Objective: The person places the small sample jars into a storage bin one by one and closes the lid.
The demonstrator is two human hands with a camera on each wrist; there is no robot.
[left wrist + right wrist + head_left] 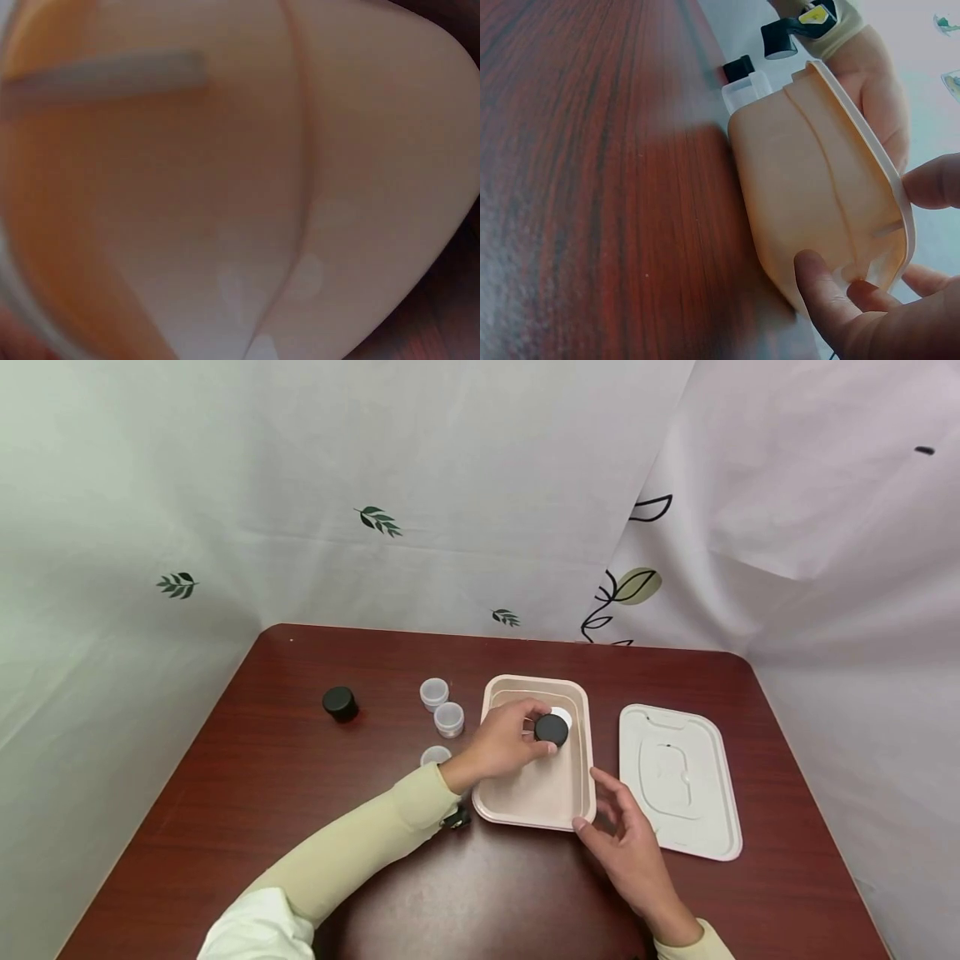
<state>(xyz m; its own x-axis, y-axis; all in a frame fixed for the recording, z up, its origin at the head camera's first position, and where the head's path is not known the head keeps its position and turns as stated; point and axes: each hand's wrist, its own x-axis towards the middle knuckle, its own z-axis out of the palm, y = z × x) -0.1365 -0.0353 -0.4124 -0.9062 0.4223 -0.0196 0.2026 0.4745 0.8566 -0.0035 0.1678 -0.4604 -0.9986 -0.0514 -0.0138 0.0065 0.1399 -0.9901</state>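
Note:
My left hand (504, 739) reaches into a beige plastic container (588, 752) and holds a round black lid or black-topped jar (551, 731) between thumb and fingers. Just behind it, a white round thing (562, 717) shows partly. My right hand (626, 843) grips the container's near right corner. Its thumb is at the front rim and its fingers lie along the right side wall, as the right wrist view also shows. The left wrist view is filled by the container's beige wall (390, 150), blurred, with the left hand's fingers hidden.
Left of the container stand clear small jars (434, 693), one partly hidden behind the left wrist. Farther left is a black jar (341, 702). A white lid (678, 785) lies flat to the right. The dark red table (315, 793) meets a hanging white cloth (450, 485) at the back.

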